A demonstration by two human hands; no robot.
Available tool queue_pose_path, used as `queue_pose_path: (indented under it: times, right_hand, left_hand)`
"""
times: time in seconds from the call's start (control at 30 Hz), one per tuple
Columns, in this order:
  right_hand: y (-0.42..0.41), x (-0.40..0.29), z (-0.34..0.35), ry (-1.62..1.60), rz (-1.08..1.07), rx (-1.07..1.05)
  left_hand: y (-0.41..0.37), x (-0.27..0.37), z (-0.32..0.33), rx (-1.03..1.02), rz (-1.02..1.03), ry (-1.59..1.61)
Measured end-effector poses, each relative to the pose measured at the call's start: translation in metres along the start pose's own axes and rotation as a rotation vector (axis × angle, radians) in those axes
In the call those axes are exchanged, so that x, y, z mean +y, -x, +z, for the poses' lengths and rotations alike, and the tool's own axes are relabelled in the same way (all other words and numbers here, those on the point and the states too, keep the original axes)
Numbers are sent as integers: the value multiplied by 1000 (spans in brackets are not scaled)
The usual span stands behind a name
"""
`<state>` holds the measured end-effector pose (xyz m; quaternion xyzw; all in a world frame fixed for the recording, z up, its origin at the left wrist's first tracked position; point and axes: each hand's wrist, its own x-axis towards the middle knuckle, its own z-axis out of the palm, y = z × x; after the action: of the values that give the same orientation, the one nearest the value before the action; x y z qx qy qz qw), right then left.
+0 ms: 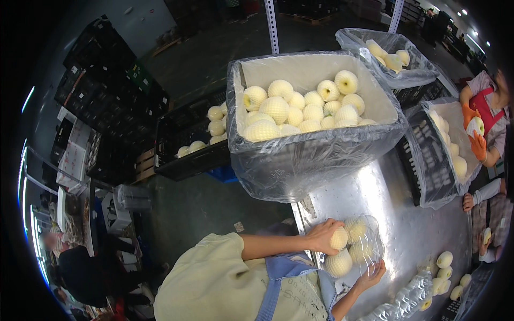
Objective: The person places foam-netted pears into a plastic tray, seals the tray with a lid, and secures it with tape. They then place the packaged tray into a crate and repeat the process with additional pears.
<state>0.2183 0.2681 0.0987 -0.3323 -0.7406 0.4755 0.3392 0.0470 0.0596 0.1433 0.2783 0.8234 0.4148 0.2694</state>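
Observation:
Near the edge of the metal table (321, 196), my left hand (326, 236) grips a pale round fruit in a foam net (339, 237). Another netted fruit (338, 263) lies just below it. To their right is a clear plastic clamshell (375, 230) with netted fruits (356, 230) in or under it; which cannot be told. My right hand (371, 275) holds the clamshell's lower right rim, fingers curled around its edge. Beyond my hands stands a large plastic-lined crate (305, 168) full of netted fruits (274, 109).
A black crate (192, 160) with packed fruits stands left of the lined crate. More lined crates (437, 160) stand at the right, where a co-worker's orange gloves (478, 146) hold a fruit. Stacked clear clamshells (413, 295) and loose fruits (444, 260) lie at the lower right.

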Motion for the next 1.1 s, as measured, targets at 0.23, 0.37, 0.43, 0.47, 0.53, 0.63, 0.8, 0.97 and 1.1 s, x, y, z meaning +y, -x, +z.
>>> queue_pose_path:
  times: [0.23, 0.37, 0.43, 0.47, 0.53, 0.63, 0.8, 0.97, 1.1]
  right_hand:
    - [-2, -5, 3, -44, 4, 24]
    - [-1, -3, 4, -60, 28, 41]
    - [0, -6, 4, -26, -1, 37]
    - [0, -8, 5, -9, -16, 35]
    - [0, -9, 6, -23, -43, 44]
    - [2, -22, 7, 15, -56, 38]
    - [8, -14, 4, 145, -131, 14]
    - [18, -24, 5, 300, -230, -12]
    - [23, -30, 5, 350, -237, -28]
  left_hand:
    - [3, -3, 11, 66, 59, -73]
    - [3, -5, 14, 54, 65, -66]
    - [4, -1, 10, 19, 43, -52]
    - [5, 0, 8, 3, 32, -45]
    - [3, -3, 5, -48, 62, -30]
    - [2, -9, -3, -80, 96, 0]
    - [-14, -26, -18, 91, -61, 313]
    - [-17, -1, -49, -307, -375, 921]
    - [-17, -3, -39, -386, -289, 782]
